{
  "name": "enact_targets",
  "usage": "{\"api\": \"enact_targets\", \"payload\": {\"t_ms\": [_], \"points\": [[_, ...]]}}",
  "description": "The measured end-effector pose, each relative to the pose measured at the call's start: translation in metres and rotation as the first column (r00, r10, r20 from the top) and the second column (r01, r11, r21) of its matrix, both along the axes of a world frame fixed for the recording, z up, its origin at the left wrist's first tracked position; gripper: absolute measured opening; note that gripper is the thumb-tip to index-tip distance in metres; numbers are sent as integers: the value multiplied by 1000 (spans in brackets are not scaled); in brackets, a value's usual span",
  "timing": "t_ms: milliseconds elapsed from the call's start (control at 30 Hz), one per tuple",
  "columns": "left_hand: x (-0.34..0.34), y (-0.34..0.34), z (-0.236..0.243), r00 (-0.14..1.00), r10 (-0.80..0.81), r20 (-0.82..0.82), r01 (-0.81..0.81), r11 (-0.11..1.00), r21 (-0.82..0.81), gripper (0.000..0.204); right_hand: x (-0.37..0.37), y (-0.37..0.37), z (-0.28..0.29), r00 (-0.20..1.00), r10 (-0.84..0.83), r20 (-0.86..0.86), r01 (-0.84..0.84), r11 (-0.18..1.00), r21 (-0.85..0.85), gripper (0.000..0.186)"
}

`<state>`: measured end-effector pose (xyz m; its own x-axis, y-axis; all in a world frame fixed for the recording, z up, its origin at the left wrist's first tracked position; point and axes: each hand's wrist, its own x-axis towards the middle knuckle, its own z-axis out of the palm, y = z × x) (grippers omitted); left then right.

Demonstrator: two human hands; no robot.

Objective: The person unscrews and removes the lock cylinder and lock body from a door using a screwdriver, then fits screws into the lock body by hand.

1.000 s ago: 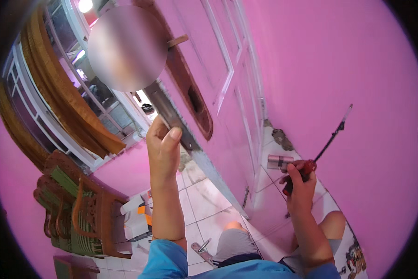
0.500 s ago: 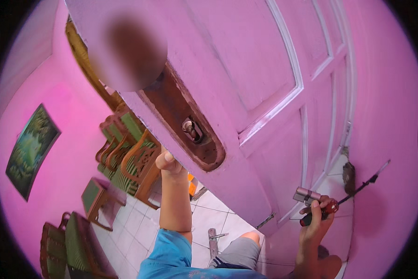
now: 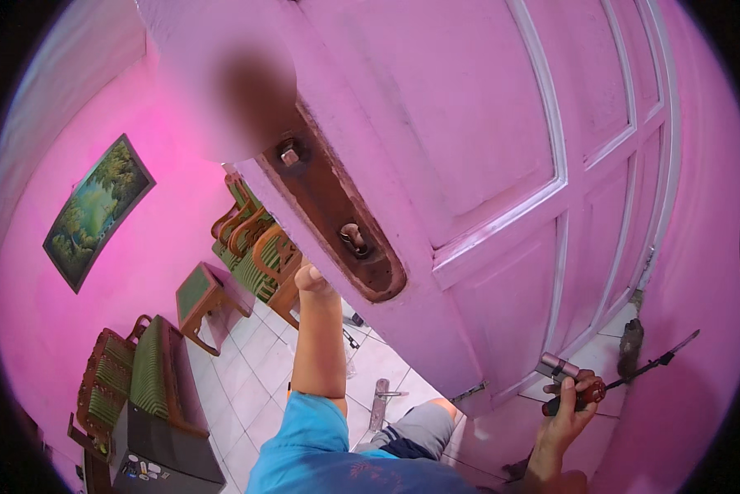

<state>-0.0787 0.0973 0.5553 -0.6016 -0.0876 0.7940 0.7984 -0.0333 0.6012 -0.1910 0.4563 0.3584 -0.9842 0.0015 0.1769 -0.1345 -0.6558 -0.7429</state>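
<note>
My left hand (image 3: 313, 278) grips the edge of the pink panelled door (image 3: 485, 123), with most of the fingers out of sight. Beside it on the door face is a worn dark-brown recess (image 3: 311, 198), with a square fitting (image 3: 289, 156) and a keyhole-shaped opening (image 3: 354, 239); a blurred patch covers its upper end. Low at the right, my right hand (image 3: 569, 407) holds a red-and-black handled screwdriver (image 3: 588, 393) with a long shaft pointing right, together with a silver lock cylinder (image 3: 561, 365).
At the left are wooden armchairs (image 3: 255, 243) with green striped cushions, a low table (image 3: 195, 296), a sofa (image 3: 152, 370), a dark cabinet (image 3: 164, 445) and a wall painting (image 3: 98, 210). A handle plate (image 3: 380, 403) lies on the tiled floor; a dark bundle (image 3: 630, 346) lies by the wall.
The view has swung from the door's edge and window to the door face and chairs. The door appears larger and further right; my right hand sits lower, still with screwdriver and cylinder.
</note>
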Motion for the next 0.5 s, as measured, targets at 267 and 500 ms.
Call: {"api": "enact_targets", "payload": {"t_ms": [267, 500], "points": [[18, 28, 29, 944, 323, 71, -318, 945, -71, 94, 22, 26, 10, 997, 31, 65, -31, 999, -11, 20], [29, 28, 59, 917, 345, 199, -266, 902, -340, 90, 49, 32, 35, 995, -85, 51, 86, 996, -22, 22]]}}
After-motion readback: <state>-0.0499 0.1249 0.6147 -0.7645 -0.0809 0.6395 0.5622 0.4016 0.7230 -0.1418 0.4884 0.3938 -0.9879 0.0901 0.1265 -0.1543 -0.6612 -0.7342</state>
